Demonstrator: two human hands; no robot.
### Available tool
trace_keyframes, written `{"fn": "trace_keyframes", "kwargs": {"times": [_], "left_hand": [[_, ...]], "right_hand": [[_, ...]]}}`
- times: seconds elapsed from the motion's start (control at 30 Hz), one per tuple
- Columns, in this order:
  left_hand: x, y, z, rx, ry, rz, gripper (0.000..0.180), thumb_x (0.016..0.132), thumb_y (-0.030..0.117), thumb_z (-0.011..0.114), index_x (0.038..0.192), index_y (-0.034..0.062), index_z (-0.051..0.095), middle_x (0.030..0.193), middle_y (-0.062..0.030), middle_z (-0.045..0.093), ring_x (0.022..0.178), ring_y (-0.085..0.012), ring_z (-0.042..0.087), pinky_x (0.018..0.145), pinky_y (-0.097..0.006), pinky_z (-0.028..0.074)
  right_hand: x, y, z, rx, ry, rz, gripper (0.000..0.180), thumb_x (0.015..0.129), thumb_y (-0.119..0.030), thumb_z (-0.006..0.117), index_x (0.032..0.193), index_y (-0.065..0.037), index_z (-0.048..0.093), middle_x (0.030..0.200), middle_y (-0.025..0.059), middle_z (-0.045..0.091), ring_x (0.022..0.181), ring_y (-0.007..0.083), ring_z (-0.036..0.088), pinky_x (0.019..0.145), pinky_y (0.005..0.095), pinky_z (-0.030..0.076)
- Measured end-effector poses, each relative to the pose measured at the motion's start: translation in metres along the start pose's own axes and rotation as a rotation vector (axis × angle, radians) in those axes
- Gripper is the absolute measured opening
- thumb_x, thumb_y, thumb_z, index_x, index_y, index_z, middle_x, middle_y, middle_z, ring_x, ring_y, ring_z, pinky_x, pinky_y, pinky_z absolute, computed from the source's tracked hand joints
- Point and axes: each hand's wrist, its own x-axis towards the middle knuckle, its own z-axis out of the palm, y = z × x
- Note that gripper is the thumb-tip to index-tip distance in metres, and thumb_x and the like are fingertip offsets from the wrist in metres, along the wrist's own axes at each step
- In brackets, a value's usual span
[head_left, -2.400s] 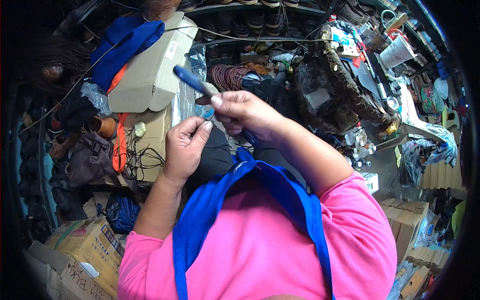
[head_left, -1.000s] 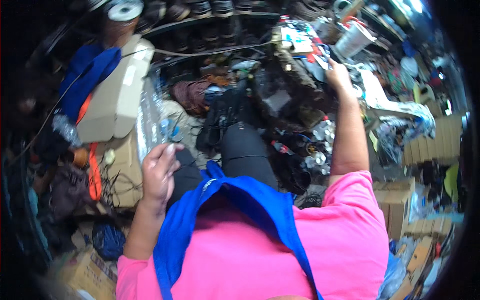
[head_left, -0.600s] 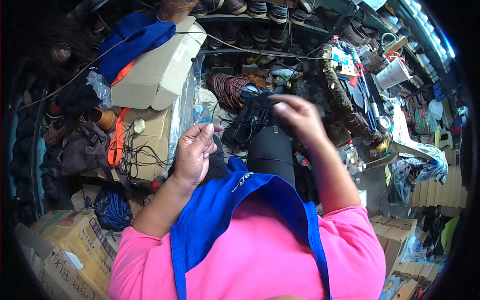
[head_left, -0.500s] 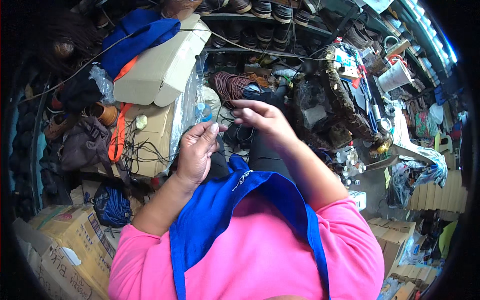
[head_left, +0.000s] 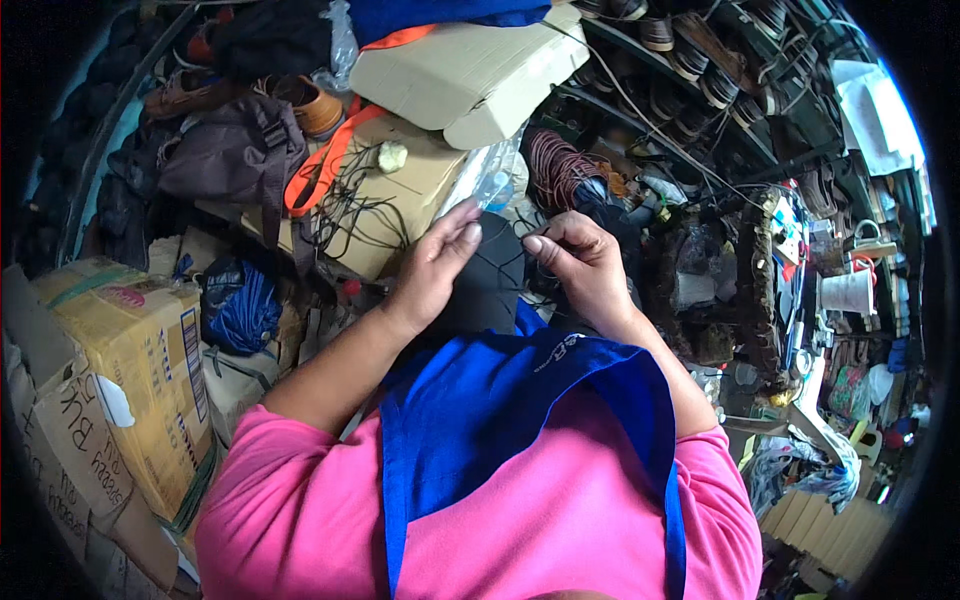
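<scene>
My left hand (head_left: 435,270) is raised over my lap, its fingers stretched out and the thumb lying near them; nothing clearly shows in it. Across from it, my right hand (head_left: 585,265) pinches thumb and forefinger together. What they hold is too small to make out. Thin dark cord-like lines run between the hands, hard to separate from my dark trousers (head_left: 475,295). The hands are apart. A blue apron (head_left: 480,430) covers my front below them. Just beyond my left hand lies clear plastic wrapping (head_left: 490,175).
Left of my hands, loose black laces (head_left: 365,220) and an orange strap (head_left: 322,170) lie on cardboard (head_left: 405,200). A bundle of brown cord (head_left: 560,170) sits ahead. Shoes (head_left: 690,60) fill shelves at the back. A printed carton (head_left: 130,350) stands at lower left; a cluttered worktable (head_left: 755,290) is at right.
My view has turned, so the surroundings shift. My left hand's pinched fingers have straightened. My right hand has drawn back toward me and to the right, its thumb and forefinger now pinched.
</scene>
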Motion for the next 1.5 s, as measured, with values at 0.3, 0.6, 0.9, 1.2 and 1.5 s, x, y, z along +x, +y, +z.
{"fn": "trace_keyframes", "kwargs": {"times": [0.3,0.6,0.9,1.2,1.5], "left_hand": [[-0.005,0.006,-0.013,-0.123,-0.067,-0.172,0.024,0.095,0.027,0.046,0.089,0.0053,0.054,0.071,0.0065,0.045,0.062,-0.0058,0.042,0.056,-0.022,0.037],[-0.016,0.007,-0.038,0.231,0.041,0.031,0.021,0.094,0.017,0.046,0.081,0.0018,0.053,0.069,-0.0025,0.053,0.065,-0.0081,0.046,0.062,-0.025,0.04],[-0.035,0.004,-0.066,-0.065,0.109,-0.103,0.023,0.095,0.021,0.044,0.086,0.004,0.057,0.061,0.0066,0.037,0.054,-0.0024,0.031,0.049,-0.018,0.026],[-0.046,0.0,-0.082,-0.187,0.178,-0.097,0.028,0.096,0.024,0.042,0.094,0.0003,0.056,0.064,0.0037,0.041,0.056,-0.0033,0.033,0.049,-0.018,0.025],[-0.042,0.008,-0.087,-0.083,0.216,0.008,0.028,0.096,0.026,0.042,0.104,0.0019,0.056,0.067,0.0041,0.041,0.057,-0.0029,0.032,0.049,-0.018,0.025]], "right_hand": [[0.024,0.003,0.042,-0.034,-0.102,0.032,0.017,0.079,-0.016,0.069,0.075,-0.001,0.062,0.068,0.0055,0.054,0.068,0.0147,0.051,0.063,0.0283,0.041],[0.044,0.004,0.063,-0.002,-0.128,0.065,0.018,0.081,-0.016,0.067,0.074,-0.001,0.062,0.068,0.0028,0.055,0.067,0.012,0.051,0.062,0.0264,0.041],[0.097,0.031,0.053,0.009,-0.078,0.212,0.035,0.09,-0.03,0.056,0.091,0.004,0.064,0.073,0.0051,0.059,0.067,0.0113,0.051,0.064,0.0259,0.043],[0.135,0.026,0.105,-0.806,-0.233,-0.221,0.036,0.079,-0.026,0.062,0.11,-0.009,0.059,0.098,0.0184,0.06,0.085,0.0356,0.06,0.076,0.0423,0.048],[0.146,0.012,0.135,-0.953,-0.206,-0.232,0.031,0.077,-0.031,0.06,0.096,-0.006,0.058,0.087,0.0167,0.062,0.079,0.035,0.062,0.07,0.0422,0.051]]}}
